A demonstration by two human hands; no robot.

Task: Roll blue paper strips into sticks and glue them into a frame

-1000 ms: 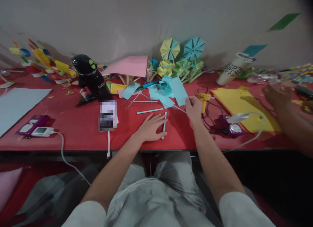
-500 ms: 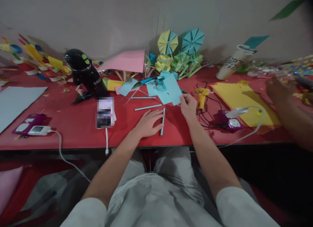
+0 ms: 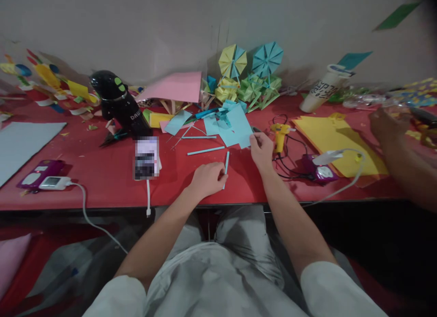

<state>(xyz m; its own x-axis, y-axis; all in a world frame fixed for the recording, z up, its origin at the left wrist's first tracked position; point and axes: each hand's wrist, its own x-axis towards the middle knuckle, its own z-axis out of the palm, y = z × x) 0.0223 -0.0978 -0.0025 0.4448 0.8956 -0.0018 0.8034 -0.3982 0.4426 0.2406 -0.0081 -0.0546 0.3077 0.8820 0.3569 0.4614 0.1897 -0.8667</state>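
My left hand [image 3: 209, 179] rests low over the table with its fingers curled and the tips closed on a thin light-blue paper stick [image 3: 227, 160], which lies lengthwise away from me. My right hand [image 3: 262, 149] pinches the right edge of a light-blue sheet of paper [image 3: 235, 122]; its fingertips are partly hidden. Two more blue paper sticks [image 3: 205, 151] lie beyond my left hand. A yellow glue gun [image 3: 281, 136] is just right of my right hand, its dark cable trailing toward me.
Folded paper umbrellas [image 3: 268, 58] stand by the wall. At left are a black bottle [image 3: 124, 105] and a phone [image 3: 146, 158]. Yellow sheets [image 3: 341, 139] and a purple power adapter [image 3: 321, 169] lie right. Another person's arm [image 3: 399, 148] reaches in at far right.
My left hand's fingers, spread out beside the paper stick before, have curled in and closed at it. My right hand stays at the blue sheet's edge.
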